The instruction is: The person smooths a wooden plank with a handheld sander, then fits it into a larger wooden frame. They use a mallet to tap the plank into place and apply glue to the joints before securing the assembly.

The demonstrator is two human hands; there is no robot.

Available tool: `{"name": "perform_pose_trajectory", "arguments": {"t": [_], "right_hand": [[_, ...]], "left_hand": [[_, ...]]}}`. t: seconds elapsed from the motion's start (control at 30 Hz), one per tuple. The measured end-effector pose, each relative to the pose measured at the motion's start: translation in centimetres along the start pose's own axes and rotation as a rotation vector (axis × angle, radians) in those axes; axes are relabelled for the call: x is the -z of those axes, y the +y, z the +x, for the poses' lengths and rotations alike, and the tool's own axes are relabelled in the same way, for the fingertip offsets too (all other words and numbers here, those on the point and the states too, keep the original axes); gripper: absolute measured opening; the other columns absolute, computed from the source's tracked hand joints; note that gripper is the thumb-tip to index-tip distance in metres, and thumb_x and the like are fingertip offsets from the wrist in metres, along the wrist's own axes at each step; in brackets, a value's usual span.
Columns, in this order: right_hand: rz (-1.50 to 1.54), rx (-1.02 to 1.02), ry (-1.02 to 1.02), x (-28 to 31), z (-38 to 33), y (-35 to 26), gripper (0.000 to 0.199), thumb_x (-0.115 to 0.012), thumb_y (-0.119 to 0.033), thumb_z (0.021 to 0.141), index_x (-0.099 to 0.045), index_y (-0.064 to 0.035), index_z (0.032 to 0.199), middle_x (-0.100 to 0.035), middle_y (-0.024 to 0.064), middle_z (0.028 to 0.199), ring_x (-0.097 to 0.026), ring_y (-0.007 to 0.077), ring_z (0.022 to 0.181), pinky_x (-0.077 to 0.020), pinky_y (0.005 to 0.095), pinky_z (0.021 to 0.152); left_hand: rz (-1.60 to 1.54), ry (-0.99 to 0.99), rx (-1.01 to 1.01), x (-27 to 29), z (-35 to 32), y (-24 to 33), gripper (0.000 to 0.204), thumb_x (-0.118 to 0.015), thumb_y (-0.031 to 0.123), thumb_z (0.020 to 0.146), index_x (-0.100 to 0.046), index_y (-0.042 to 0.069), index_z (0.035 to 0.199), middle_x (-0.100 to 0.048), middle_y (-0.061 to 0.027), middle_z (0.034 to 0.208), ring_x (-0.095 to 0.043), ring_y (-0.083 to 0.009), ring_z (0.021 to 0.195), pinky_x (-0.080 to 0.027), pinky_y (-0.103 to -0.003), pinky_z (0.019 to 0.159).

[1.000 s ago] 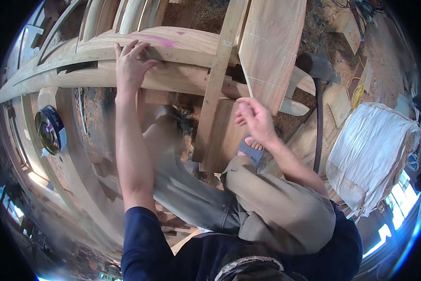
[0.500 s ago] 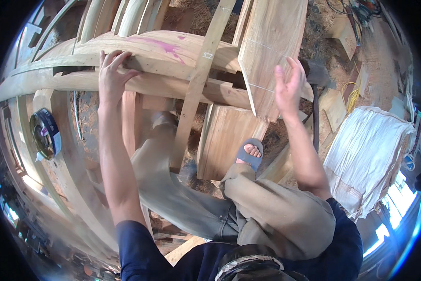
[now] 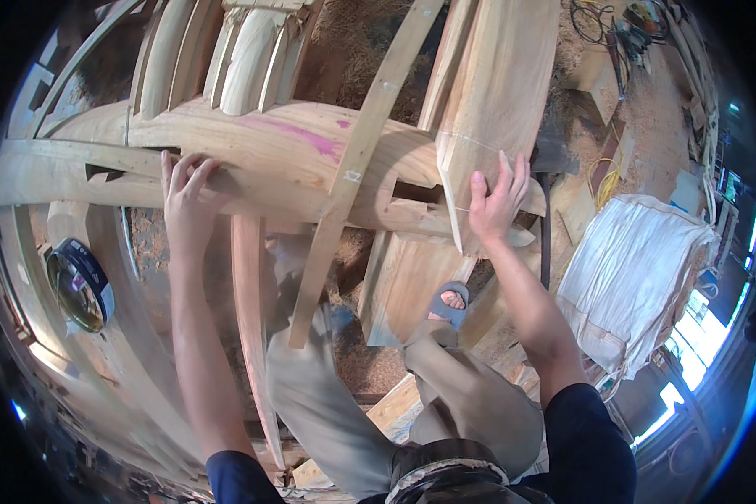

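Note:
A long curved wooden beam (image 3: 285, 191) with cut slots lies across in front of me. My left hand (image 3: 189, 189) rests on its left part near one slot, fingers spread and bent against the wood. To the right, my right hand (image 3: 497, 206) is open, fingers apart, at the pointed lower end of a wide plank (image 3: 500, 84) marked with pale lines. Whether its palm presses on the plank I cannot tell. A narrow wooden batten (image 3: 352, 172) slants over the beam between my hands. Purple stain (image 3: 319, 143) marks the beam's far side.
Curved timbers (image 3: 247, 67) stand at the far side. A roll of tape (image 3: 79, 286) lies at left on wood. At right are a white cloth-covered stack (image 3: 626, 277), a yellow cord (image 3: 606, 181) and tangled cables (image 3: 600, 25). A wood block (image 3: 407, 281) lies near my sandalled foot (image 3: 451, 304).
The slotted beam seems to have turned, showing a broader face and a slot at right; the gap along it has closed. My right hand has come lower and left in view, closer to the plank's end.

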State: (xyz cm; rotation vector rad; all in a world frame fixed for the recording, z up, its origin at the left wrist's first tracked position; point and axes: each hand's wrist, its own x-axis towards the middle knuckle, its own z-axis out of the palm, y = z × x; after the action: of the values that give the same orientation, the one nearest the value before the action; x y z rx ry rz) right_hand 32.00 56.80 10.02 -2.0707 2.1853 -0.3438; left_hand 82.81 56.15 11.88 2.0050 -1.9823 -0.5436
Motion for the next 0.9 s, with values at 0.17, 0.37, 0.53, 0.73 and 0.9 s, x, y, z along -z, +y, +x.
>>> {"name": "perform_pose_trajectory", "arguments": {"t": [0.17, 0.37, 0.53, 0.73, 0.9], "right_hand": [[-0.022, -0.018, -0.007, 0.4, 0.1, -0.7, 0.067, -0.060, -0.045, 0.101, -0.045, -0.0056, 0.153, -0.028, 0.0278, 0.164, -0.022, 0.0493, 0.153, -0.0226, 0.0623, 0.121], [-0.038, -0.055, -0.046, 1.1, 0.6, -1.3, 0.071, -0.060, -0.044, 0.099, -0.040, -0.0061, 0.155, -0.025, 0.0271, 0.165, -0.021, 0.0485, 0.154, -0.0210, 0.0644, 0.120], [-0.036, -0.074, -0.071, 1.2, 0.7, -1.3, 0.071, -0.058, -0.048, 0.099, -0.040, -0.0068, 0.154, -0.024, 0.0275, 0.165, -0.020, 0.0498, 0.154, -0.0219, 0.0677, 0.117], [-0.035, -0.092, -0.094, 1.3, 0.8, -1.1, 0.073, -0.058, -0.050, 0.098, -0.036, -0.0100, 0.155, -0.019, 0.0276, 0.167, -0.016, 0.0505, 0.154, -0.0234, 0.0704, 0.114], [-0.052, -0.103, -0.164, 1.8, 1.0, -1.3, 0.075, -0.060, -0.049, 0.098, -0.033, -0.0099, 0.156, -0.018, 0.0287, 0.167, -0.015, 0.0514, 0.154, -0.0228, 0.0705, 0.115]], "left_hand": [[0.001, -0.054, 0.033, 2.2, 0.4, -1.7, 0.062, -0.088, 0.002, 0.062, -0.071, 0.009, 0.121, -0.060, -0.0109, 0.138, -0.038, -0.0429, 0.147, -0.033, -0.053, 0.124], [-0.003, -0.131, 0.090, 4.2, -0.4, -3.6, 0.065, -0.090, 0.004, 0.061, -0.070, 0.010, 0.122, -0.056, -0.0113, 0.144, -0.032, -0.0434, 0.151, -0.037, -0.053, 0.122], [0.051, -0.285, 0.211, 6.5, -0.5, -3.5, 0.064, -0.093, 0.016, 0.063, -0.070, 0.015, 0.123, -0.051, -0.0104, 0.150, -0.025, -0.0429, 0.155, -0.034, -0.059, 0.121], [0.107, -0.344, 0.189, 5.5, 3.9, 7.9, 0.091, -0.098, 0.040, 0.063, -0.062, 0.012, 0.141, -0.046, -0.0196, 0.155, -0.029, -0.0452, 0.152, -0.023, -0.060, 0.125], [-0.192, -0.066, 0.070, -6.2, 10.7, 18.9, 0.083, -0.083, 0.039, 0.084, -0.045, 0.000, 0.147, -0.062, -0.0189, 0.126, -0.064, -0.0406, 0.108, -0.053, -0.049, 0.089]]}}
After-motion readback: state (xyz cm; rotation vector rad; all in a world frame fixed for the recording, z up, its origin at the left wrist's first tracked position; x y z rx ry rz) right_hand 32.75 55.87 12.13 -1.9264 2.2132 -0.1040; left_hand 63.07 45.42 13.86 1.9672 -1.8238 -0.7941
